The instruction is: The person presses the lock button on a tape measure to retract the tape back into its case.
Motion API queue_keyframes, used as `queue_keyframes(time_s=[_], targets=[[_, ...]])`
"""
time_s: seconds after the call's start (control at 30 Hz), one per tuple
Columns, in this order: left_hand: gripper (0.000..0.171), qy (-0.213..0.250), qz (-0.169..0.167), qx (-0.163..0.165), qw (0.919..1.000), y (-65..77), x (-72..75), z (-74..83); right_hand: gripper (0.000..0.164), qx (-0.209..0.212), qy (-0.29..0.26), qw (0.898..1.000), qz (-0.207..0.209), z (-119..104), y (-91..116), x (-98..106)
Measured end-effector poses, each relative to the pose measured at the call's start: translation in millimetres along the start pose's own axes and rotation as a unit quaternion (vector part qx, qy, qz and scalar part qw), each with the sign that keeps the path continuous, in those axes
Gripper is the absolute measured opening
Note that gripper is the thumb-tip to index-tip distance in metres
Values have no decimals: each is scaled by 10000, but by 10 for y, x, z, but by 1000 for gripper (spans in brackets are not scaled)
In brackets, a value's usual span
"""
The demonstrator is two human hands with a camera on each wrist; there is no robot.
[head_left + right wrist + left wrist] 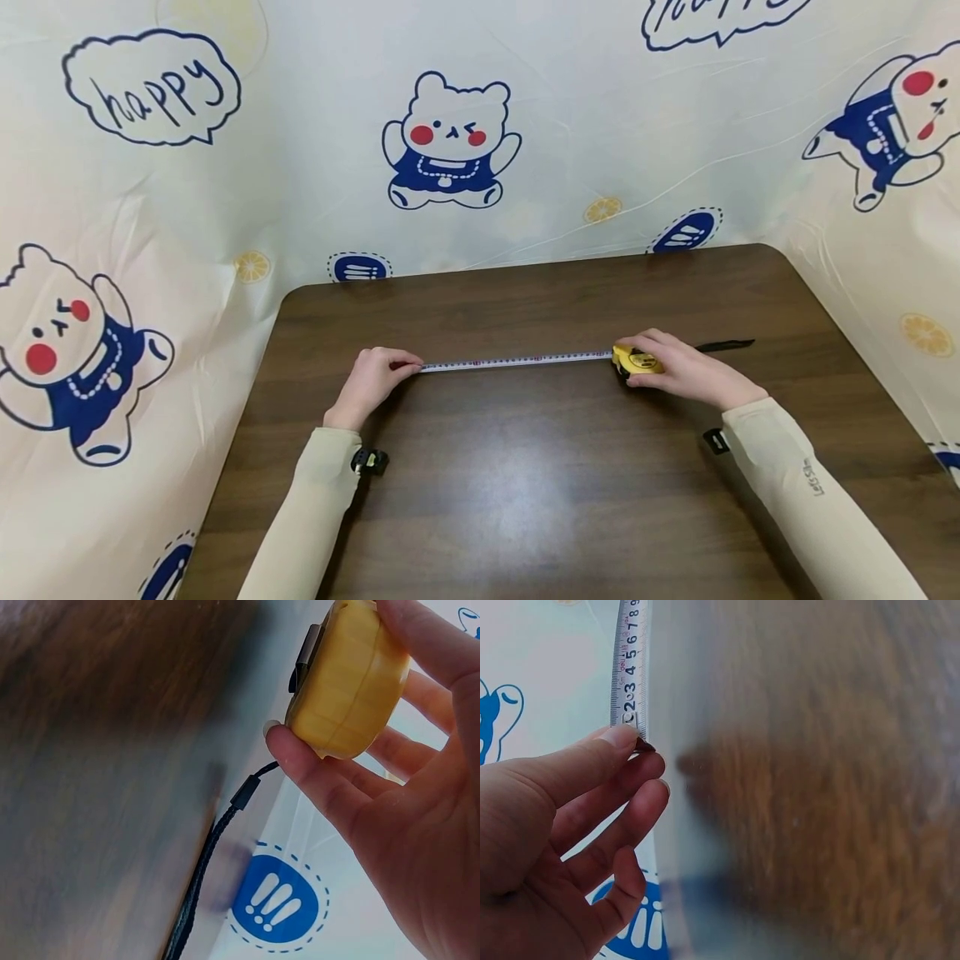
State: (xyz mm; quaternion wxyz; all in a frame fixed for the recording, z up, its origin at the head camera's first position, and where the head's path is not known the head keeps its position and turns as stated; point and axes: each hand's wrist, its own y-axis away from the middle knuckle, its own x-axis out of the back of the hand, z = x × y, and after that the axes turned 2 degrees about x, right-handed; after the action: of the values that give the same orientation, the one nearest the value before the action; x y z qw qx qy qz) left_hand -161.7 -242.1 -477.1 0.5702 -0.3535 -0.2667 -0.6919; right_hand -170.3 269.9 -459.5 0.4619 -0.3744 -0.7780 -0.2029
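Note:
A yellow and black tape measure (pixel 636 361) is held by my right hand (pixel 671 367) at the right of the table, thumb and fingers around its case. Its white blade (pixel 517 361) runs out to the left, nearly straight across the table. At the far end, my left hand (pixel 377 379) pinches the blade's tip between thumb and forefinger. Low numbers show on the blade (pixel 628 671) just past the thumb in the left wrist view. In the right wrist view the yellow case (pixel 351 679) sits in my fingers, and a black wrist strap (pixel 196 874) trails from it.
Beneath the hands is a dark brown wooden table (pixel 480 483) with rounded back corners. A pale curtain (pixel 315 167) printed with cartoon bears surrounds it at the back and sides. Small black devices sit at both wrists, such as the left wrist camera (pixel 370 462).

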Motion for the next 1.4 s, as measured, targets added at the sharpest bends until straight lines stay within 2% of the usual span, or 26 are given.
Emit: queue_keyframes(time_s=[0.47,1.4], targets=[[10,49,9,-112,9999,-22,-63,26,60,-73,8,10000,-48,-46,-66,-27],[11,147,-65,-31,9999,-41,-147,145,58,55,18,9999,-115,-127,-162,-85]])
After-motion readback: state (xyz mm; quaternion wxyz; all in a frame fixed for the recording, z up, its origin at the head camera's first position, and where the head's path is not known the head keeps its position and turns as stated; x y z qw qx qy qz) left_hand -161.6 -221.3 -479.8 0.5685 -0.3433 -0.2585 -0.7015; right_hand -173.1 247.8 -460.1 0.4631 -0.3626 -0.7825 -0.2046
